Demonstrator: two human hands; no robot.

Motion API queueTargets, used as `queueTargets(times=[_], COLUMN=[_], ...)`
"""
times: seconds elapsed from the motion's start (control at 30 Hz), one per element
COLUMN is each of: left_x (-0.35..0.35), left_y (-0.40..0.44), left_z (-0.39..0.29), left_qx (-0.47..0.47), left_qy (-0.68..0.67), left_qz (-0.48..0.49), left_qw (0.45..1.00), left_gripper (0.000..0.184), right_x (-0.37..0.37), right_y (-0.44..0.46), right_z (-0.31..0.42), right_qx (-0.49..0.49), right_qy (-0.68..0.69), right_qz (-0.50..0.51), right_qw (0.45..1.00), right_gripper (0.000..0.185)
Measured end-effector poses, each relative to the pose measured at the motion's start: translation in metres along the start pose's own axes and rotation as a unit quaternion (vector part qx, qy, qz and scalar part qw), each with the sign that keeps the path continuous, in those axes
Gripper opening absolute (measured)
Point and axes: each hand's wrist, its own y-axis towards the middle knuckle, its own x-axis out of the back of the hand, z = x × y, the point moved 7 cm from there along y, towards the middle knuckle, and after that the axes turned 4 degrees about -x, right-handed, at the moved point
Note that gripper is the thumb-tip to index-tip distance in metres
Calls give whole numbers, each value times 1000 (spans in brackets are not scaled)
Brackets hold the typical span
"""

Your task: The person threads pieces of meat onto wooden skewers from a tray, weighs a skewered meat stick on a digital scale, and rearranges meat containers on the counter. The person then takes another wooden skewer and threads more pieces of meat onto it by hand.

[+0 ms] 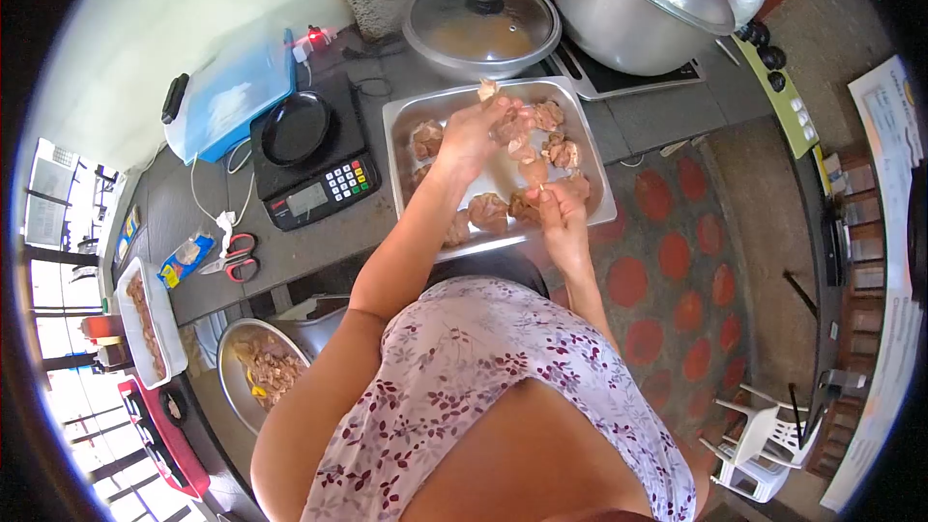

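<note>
A rectangular metal tray [394,135] in front of me holds clumps of raw meat [488,213], spaced apart on its floor. My left hand [469,140] is over the tray's middle, fingers closed on one end of a line of raw meat pieces [522,150]. My right hand [561,217], at the tray's near right side, pinches the lower end of that line. The pieces hang together as if on a thin skewer, but the stick itself is mostly hidden. A pale bit of meat shows above my left fingertips.
Left of the tray are a kitchen scale [319,198] bearing a black dish [296,129], scissors [232,259] and a blue cutting board [237,87]. A lidded pan [483,24] and large pot [643,10] stand behind. A metal bowl of meat [232,367] is lower left.
</note>
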Motion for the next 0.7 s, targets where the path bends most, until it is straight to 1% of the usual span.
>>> queueTargets(times=[0.03, 0.07, 0.13, 0.17, 0.23, 0.27, 0.33, 0.37, 0.43, 0.47, 0.53, 0.57, 0.63, 0.67, 0.7], left_x=[1, 0, -4, -5, -20, -17, -20, -18, -16, -16, -21, -22, -27, -24, -18], left_y=[2, 3, 2, 1, -10, -9, -5, -1, 3, 4, 5, 4, -2, 1, 3], left_z=[1, 2, 1, 0, -8, -6, -3, -2, -1, 0, -2, -3, -7, -6, -4], left_qx=[3, 5, 7, 8, 35, 37, 19, 18, 29, 27, 10, 8, 29, 28, 47], left_qy=[-9, -9, 3, 4, 93, 93, 148, 147, 136, 135, 160, 160, 261, 261, 212], left_qz=[-13, -11, -7, -5, 6, 7, 72, 71, 67, 65, 70, 69, 56, 56, 35], left_qw=[1000, 1000, 1000, 1000, 995, 995, 986, 986, 988, 988, 985, 985, 963, 963, 976], left_gripper=[20, 20, 22, 22, 24, 24, 25, 25, 27, 27, 29, 29, 36, 36, 47], right_x=[1, 2, 2, 2, 4, 5, 7, 7, 11, 13, 19, 21, 23, 26, 31], right_y=[-1, -1, -2, -2, -1, -2, -2, -1, 1, 2, 3, 4, 3, 6, 12], right_z=[3, 3, -4, -4, -12, -11, -9, -13, -8, -10, -3, 0, 14, 11, -4], right_qx=[45, 44, -17, -17, -49, -50, -46, -46, 53, 53, 83, 85, 123, 125, 70], right_qy=[-13, -14, 10, 10, 64, 64, 66, 65, -23, -24, -173, -172, -236, -235, -163], right_qz=[-14, -17, -10, -13, -22, -24, -35, -34, -87, -84, -98, -96, -97, -97, -80], right_qw=[999, 999, 1000, 1000, 997, 996, 996, 996, 995, 995, 977, 977, 959, 959, 981], right_gripper=[24, 24, 24, 24, 24, 24, 24, 24, 20, 20, 17, 17, 16, 16, 16])
